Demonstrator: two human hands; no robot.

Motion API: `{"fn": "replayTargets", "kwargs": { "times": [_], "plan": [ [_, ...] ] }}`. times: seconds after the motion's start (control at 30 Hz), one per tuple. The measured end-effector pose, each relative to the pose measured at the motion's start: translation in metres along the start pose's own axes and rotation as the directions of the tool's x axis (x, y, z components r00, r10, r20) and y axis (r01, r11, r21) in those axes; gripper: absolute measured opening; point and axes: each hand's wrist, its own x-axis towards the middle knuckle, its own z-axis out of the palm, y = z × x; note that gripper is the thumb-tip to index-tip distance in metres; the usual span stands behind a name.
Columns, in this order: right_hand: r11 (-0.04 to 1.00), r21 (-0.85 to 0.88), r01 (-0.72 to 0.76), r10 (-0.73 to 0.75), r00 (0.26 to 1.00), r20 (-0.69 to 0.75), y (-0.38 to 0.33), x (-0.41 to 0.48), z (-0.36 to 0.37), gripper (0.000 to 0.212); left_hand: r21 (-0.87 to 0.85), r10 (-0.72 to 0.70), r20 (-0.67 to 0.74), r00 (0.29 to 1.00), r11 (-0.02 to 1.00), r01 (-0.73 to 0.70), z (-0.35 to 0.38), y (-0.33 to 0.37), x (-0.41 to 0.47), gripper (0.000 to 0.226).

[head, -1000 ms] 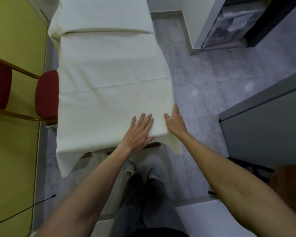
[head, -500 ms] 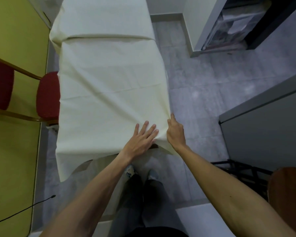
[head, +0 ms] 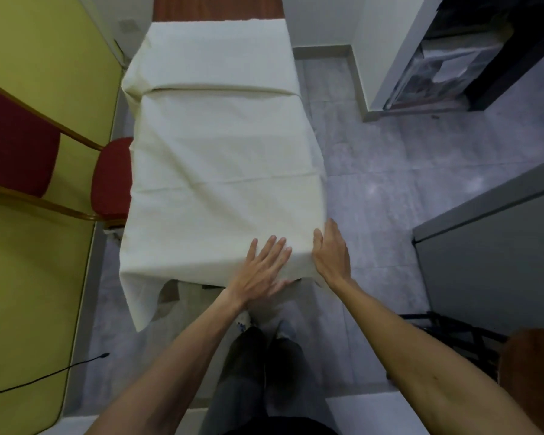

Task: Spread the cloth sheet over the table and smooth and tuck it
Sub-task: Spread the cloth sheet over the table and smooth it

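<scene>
A cream cloth sheet (head: 220,171) covers the long narrow table from its far end to the near edge. A fold ridge crosses it near the far end, and a loose corner hangs down at the near left. My left hand (head: 264,268) lies flat on the sheet at the near right corner, fingers spread. My right hand (head: 330,249) presses against the sheet along the table's right side edge at that same corner, fingers straight and together. The table itself is hidden under the cloth except for a dark strip (head: 211,285) below the near edge.
A red-cushioned chair (head: 112,180) with a wooden frame stands against the table's left side. A yellow surface (head: 29,277) fills the left. A grey cabinet (head: 496,246) stands to the right, with grey tiled floor (head: 390,171) between. A black cable (head: 44,376) lies at lower left.
The view has tilted up, showing the table's far end. My right hand has shifted from the corner's top to its side edge, and diagonal wrinkles near the corner have flattened.
</scene>
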Motion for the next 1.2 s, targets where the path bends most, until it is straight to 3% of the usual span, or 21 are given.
{"fn": "replayTargets", "kwargs": {
  "times": [0.1,0.3,0.53,0.73,0.93,1.0,1.2],
  "plan": [
    [0.992,-0.077,0.098,-0.098,0.995,-0.004,-0.026,0.012,0.002,0.069,-0.020,-0.133,-0.015,0.991,0.991,0.133,-0.006,-0.033,-0.023,0.074],
    [0.887,-0.205,0.414,-0.389,0.909,0.151,-0.076,0.025,0.036,0.074,-0.007,-0.350,-0.018,0.937,0.937,0.350,-0.021,-0.120,-0.090,0.078],
    [0.543,-0.305,0.783,-0.603,0.616,0.507,-0.118,0.008,0.106,0.090,0.073,-0.413,0.022,0.910,0.909,0.411,-0.012,-0.200,-0.159,0.090],
    [0.396,-0.396,0.828,-0.565,0.560,0.606,-0.130,-0.001,0.146,0.089,0.100,-0.327,0.048,0.944,0.942,0.322,0.004,-0.241,-0.181,0.087],
    [0.185,-0.394,0.900,-0.656,0.412,0.633,-0.120,-0.011,0.152,0.068,0.008,-0.261,-0.037,0.965,0.965,0.261,0.024,-0.244,-0.189,0.073],
    [0.171,-0.385,0.907,-0.686,0.390,0.615,-0.118,-0.015,0.154,0.060,-0.007,-0.244,-0.051,0.968,0.970,0.244,0.025,-0.243,-0.191,0.070],
    [0.233,-0.385,0.893,-0.709,0.427,0.561,-0.122,-0.026,0.153,0.053,0.001,-0.249,-0.092,0.964,0.968,0.250,0.024,-0.237,-0.198,0.063]
  ]
}}
